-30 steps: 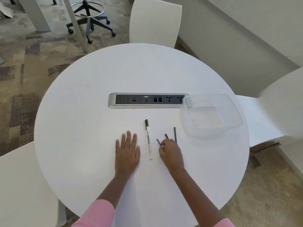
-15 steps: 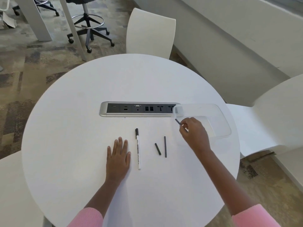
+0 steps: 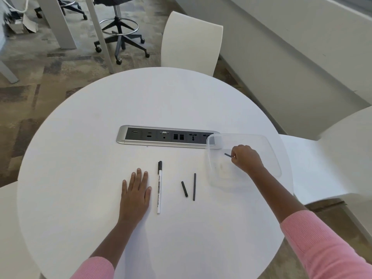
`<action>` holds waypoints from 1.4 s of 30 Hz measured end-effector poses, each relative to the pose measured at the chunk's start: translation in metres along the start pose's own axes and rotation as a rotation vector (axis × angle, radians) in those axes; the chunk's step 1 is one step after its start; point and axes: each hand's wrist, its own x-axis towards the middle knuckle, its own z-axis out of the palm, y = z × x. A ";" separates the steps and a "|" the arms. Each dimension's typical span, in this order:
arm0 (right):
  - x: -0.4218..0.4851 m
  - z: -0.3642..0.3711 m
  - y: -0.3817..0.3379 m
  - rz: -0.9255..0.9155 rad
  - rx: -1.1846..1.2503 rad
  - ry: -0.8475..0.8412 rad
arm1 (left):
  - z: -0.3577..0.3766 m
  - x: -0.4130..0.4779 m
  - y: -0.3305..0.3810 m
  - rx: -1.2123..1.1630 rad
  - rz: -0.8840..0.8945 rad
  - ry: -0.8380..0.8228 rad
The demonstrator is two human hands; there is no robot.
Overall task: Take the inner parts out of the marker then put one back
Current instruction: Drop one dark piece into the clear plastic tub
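Observation:
A white whiteboard marker [image 3: 159,187] with a black cap lies lengthwise on the round white table [image 3: 84,150]. To its right lie two dark inner parts: a short one [image 3: 184,189] and a longer thin rod [image 3: 194,186]. My right hand [image 3: 245,158] hovers over the clear plastic container [image 3: 269,154], pinching a third short dark part [image 3: 228,155] between its fingertips. My left hand [image 3: 135,195] rests flat on the table just left of the marker, fingers spread, holding nothing.
A grey socket strip [image 3: 161,136] is set into the table behind the marker; the container overlaps its right end. White chairs stand at the far side [image 3: 191,41], at the right [image 3: 332,158] and at the lower left. A wheeled stool [image 3: 119,35] stands on the carpet beyond.
My right hand lifted one short dark part from the table and carried it right and away to above the container. The left hand stayed flat; the camera tilted up.

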 end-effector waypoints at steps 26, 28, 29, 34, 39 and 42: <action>-0.017 -0.035 -0.010 0.000 0.380 0.280 | 0.005 -0.001 0.002 -0.028 -0.022 0.033; -0.031 -0.043 -0.026 -0.039 0.468 0.364 | 0.005 -0.001 0.001 -0.028 -0.012 0.033; -0.038 -0.045 -0.036 -0.059 0.506 0.388 | 0.005 -0.001 0.000 -0.028 -0.006 0.030; -0.065 -0.027 -0.092 -0.126 0.641 0.325 | 0.004 -0.002 -0.005 -0.044 0.041 0.019; -0.091 0.030 -0.151 -0.112 0.648 0.115 | -0.001 -0.005 -0.019 -0.002 0.132 0.015; -0.106 0.061 -0.177 -0.073 0.625 0.063 | -0.002 -0.008 -0.025 -0.001 0.153 0.015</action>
